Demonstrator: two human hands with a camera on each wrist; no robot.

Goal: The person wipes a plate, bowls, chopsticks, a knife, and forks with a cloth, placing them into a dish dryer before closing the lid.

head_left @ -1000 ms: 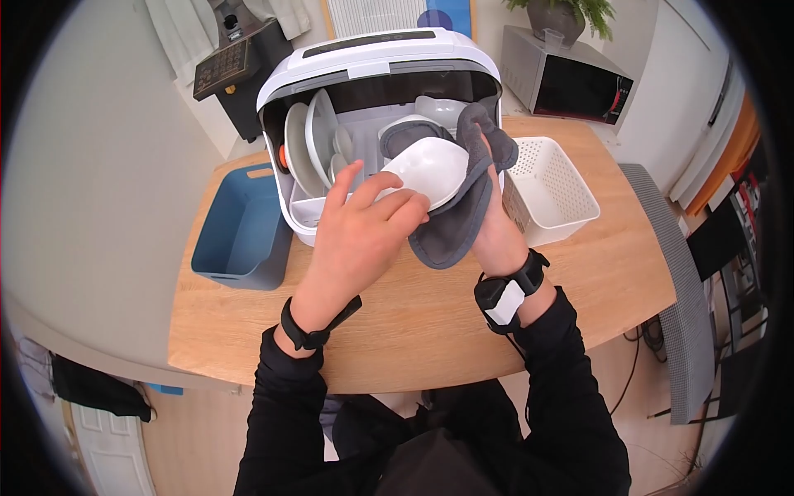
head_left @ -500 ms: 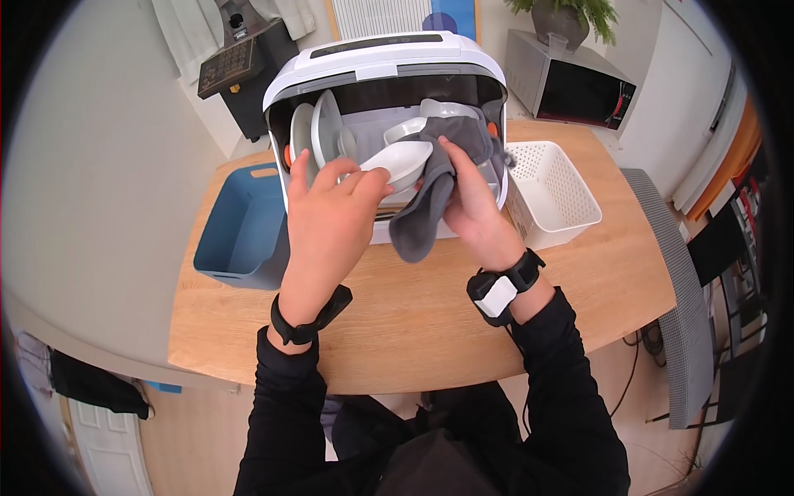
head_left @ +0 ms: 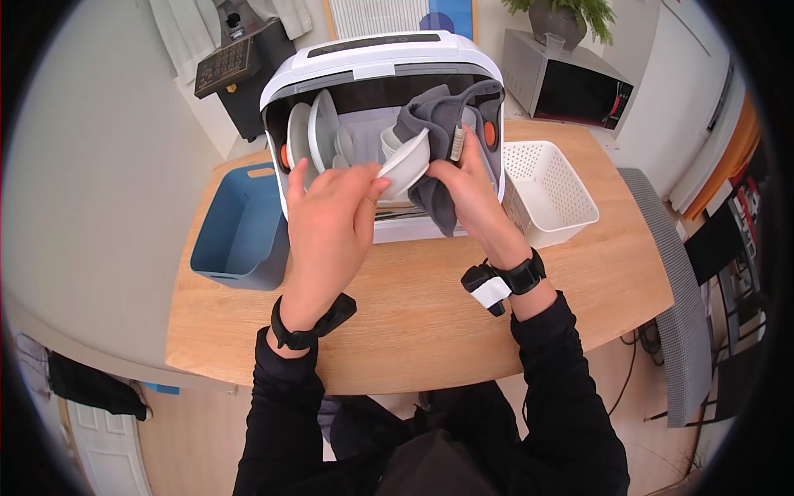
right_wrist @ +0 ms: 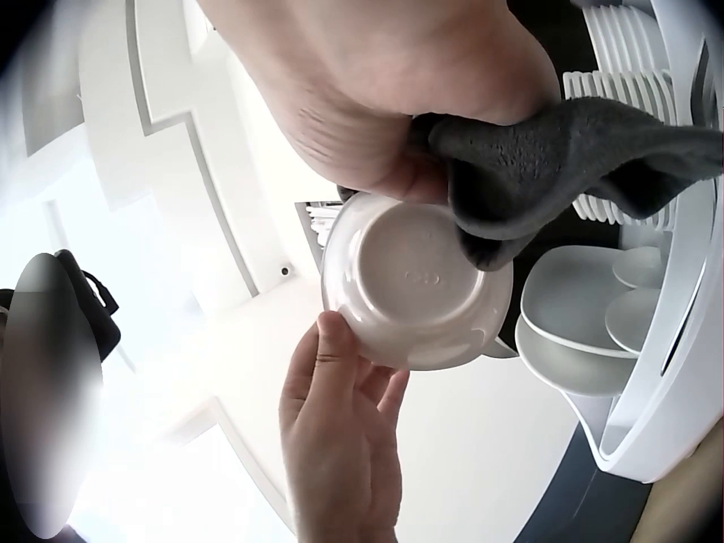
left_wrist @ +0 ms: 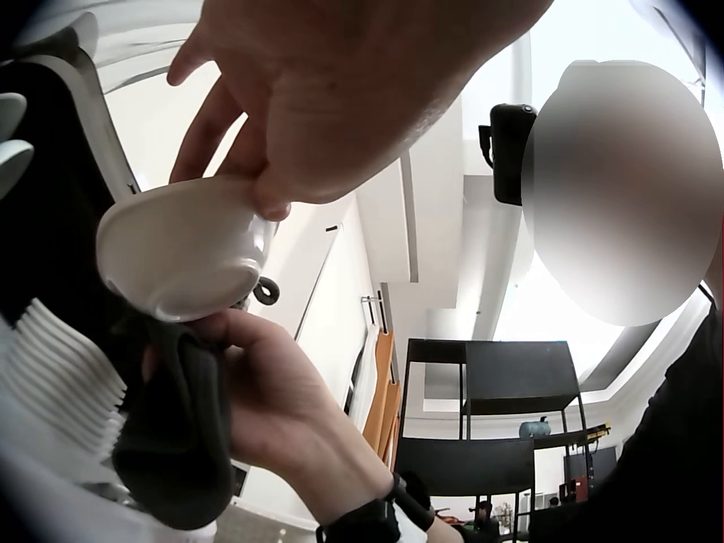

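Observation:
A small white bowl (head_left: 405, 168) is tilted on its side in front of the dish cabinet (head_left: 376, 73). My left hand (head_left: 331, 223) pinches its left rim between thumb and fingers. On its right, my right hand (head_left: 475, 194) holds a dark grey cloth (head_left: 437, 112) with the thumb near the bowl's edge. The right wrist view shows the bowl's round base (right_wrist: 419, 266), with the cloth (right_wrist: 520, 170) against its side. In the left wrist view the cloth (left_wrist: 175, 441) hangs below the bowl (left_wrist: 181, 249).
Inside the cabinet, white plates (head_left: 324, 128) stand at the left and other white dishes sit behind the cloth. A blue bin (head_left: 240, 223) is at the left of the wooden table (head_left: 413, 331), a white perforated basket (head_left: 550, 194) at the right. A microwave (head_left: 571, 83) stands behind.
The bowl has turned from facing up to standing on its side and moved slightly left. The cloth has shifted and bunched up higher around my right hand.

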